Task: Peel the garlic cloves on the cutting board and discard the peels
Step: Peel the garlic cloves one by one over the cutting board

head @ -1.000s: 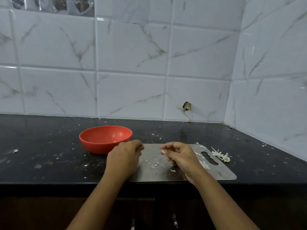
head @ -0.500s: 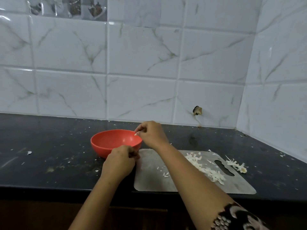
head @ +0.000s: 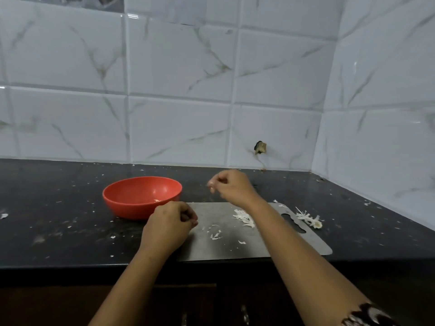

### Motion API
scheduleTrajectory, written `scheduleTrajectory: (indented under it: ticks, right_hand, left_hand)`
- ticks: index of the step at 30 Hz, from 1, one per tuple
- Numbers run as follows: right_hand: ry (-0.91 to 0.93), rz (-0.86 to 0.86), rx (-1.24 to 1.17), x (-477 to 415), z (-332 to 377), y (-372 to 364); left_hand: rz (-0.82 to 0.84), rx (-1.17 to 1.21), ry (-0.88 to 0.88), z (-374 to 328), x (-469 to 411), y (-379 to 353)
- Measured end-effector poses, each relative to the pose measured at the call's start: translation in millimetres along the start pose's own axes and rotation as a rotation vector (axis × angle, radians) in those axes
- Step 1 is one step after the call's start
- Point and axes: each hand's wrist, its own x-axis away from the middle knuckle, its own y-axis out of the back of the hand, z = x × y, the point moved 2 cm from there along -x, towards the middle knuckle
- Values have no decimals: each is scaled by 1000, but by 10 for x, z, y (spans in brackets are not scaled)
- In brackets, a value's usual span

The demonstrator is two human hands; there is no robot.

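"Red bowl at the left of the counter: anything in it?"
"One pale bit, likely a peeled garlic clove. Half a second ago the right hand pinched something white over that rim."
"And the left hand?"
"Curled at the near left corner of the grey cutting board, as before. Whether it grips anything, I cannot tell."
"The right hand now?"
"Pulled back from the bowl, over the board's far edge, fingers curled. Full or not, I cannot tell."
"So that clove looks done?"
"I'd judge so. Peels lie on the board and a root stub sits beside its handle slot, none discarded. No unpeeled clove shows."
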Motion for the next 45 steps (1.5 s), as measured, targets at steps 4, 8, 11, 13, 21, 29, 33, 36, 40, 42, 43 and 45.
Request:
scheduleTrajectory:
  ticks: [4, 8, 11, 13, 21, 29, 33, 36, 40, 42, 43, 45]
  right_hand:
    - [-86, 132, 247, 334, -384, 467]
    - [-99, 290, 303, 632, -538, 539]
    - [-75, 229, 357, 696, -634, 480]
    - [-73, 185, 309, 720, -683, 493]
    - [-74, 65, 129, 805, -818, 728]
    - [-20, 72, 102, 865, -824, 782]
    - [38, 193, 242, 878, -669, 594]
    - [92, 156, 419, 881, -622, 485]
    - [133, 31, 553, 868, -648, 470]
    - [130, -23, 576, 862, -691, 479]
    - [118, -53, 560, 864, -718, 495]
    - [101, -112, 503, 873, -766, 543]
  left_hand:
    - [63, -23, -69, -128, 68, -134]
    - [115, -142, -100, -214, 106, -231]
    - [115, -210, -102, -242, 82, -282]
    - [99, -236, -116, -261, 48, -328]
    - [82, -351, -142, -442, -292, -539]
    - [136, -22, -117, -471, -361, -455]
    - [399, -397, -46, -320, -193, -364]
    - [532, -602, -40, -244, -94, -474]
    - [593, -627, -57, -497, -26, -729]
    - [590, -571, -106, -689, -26, -874]
    - [580, -551, -124, -730, -58, -938]
    - [544, -498, -138, -745, -141, -1020]
